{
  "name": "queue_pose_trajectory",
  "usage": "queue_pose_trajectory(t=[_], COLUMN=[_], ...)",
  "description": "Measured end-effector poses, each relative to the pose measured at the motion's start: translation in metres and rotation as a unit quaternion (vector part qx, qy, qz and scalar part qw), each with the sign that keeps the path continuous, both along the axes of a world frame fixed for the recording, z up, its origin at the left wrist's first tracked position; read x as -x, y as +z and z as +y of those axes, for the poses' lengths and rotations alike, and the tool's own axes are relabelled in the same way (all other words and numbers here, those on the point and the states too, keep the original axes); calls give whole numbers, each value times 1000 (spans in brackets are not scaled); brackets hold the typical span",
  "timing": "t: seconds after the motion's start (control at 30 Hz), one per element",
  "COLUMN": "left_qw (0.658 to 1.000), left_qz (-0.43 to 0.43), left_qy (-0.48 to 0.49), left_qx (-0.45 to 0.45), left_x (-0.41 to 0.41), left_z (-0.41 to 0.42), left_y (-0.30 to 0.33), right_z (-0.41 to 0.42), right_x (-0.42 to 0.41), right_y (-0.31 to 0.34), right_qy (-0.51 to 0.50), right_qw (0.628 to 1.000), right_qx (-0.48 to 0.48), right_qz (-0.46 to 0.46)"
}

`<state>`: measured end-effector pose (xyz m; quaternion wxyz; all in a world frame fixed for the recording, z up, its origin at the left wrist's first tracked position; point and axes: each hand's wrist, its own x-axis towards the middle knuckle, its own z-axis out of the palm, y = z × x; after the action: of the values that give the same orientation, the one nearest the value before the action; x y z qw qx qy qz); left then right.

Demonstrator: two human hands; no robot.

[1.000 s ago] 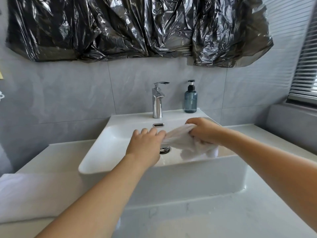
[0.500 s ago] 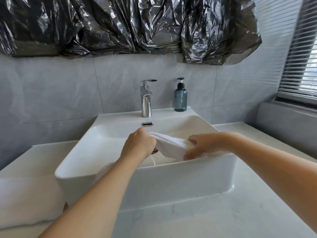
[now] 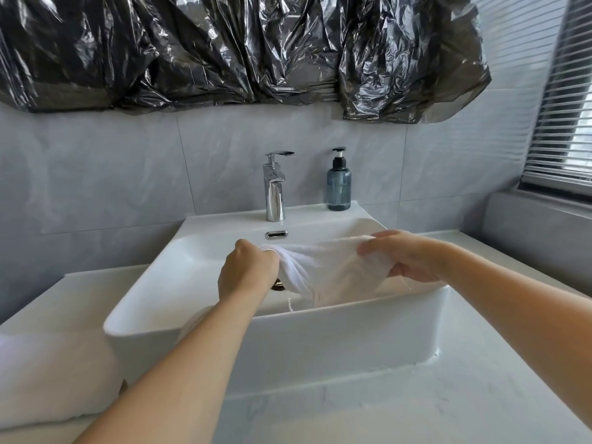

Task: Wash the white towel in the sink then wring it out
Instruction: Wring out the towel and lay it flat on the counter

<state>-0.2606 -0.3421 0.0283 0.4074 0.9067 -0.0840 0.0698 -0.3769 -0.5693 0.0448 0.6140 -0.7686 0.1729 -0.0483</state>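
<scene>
The white towel (image 3: 323,267) is stretched over the basin of the white sink (image 3: 320,334), sagging in folds between my two hands. My left hand (image 3: 248,272) is clenched on the towel's left end, above the drain. My right hand (image 3: 407,256) grips the right end near the sink's right wall, fingers curled over the cloth. A loose thread hangs from the towel's lower edge. The chrome faucet (image 3: 275,187) stands behind the basin; no water runs from it.
A blue soap dispenser (image 3: 339,184) stands on the sink's back ledge, right of the faucet. A folded white cloth (image 3: 48,376) lies on the counter at the left. Black plastic sheeting (image 3: 240,49) covers the wall above. A window with blinds (image 3: 563,91) is at the right.
My hands have moved apart and the towel has been pulled out wider between them. My right hand has risen and turned over the cloth's end.
</scene>
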Motion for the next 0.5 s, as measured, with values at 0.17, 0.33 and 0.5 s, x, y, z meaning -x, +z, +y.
queue_pose_trajectory(t=[0.17,0.33,0.5], left_qw=[1000,995,996], left_qz=[11,55,64], left_qy=[4,47,41], left_qx=[13,70,44], left_x=[-1,-7,-7], left_z=[1,2,1], left_y=[0,2,-1], right_z=[6,10,12], right_x=[-1,-2,-18], right_y=[11,16,8], right_qy=[50,102,-103], right_qw=[994,980,981], right_qx=[-87,-146,160], right_qz=[-41,-85,-31])
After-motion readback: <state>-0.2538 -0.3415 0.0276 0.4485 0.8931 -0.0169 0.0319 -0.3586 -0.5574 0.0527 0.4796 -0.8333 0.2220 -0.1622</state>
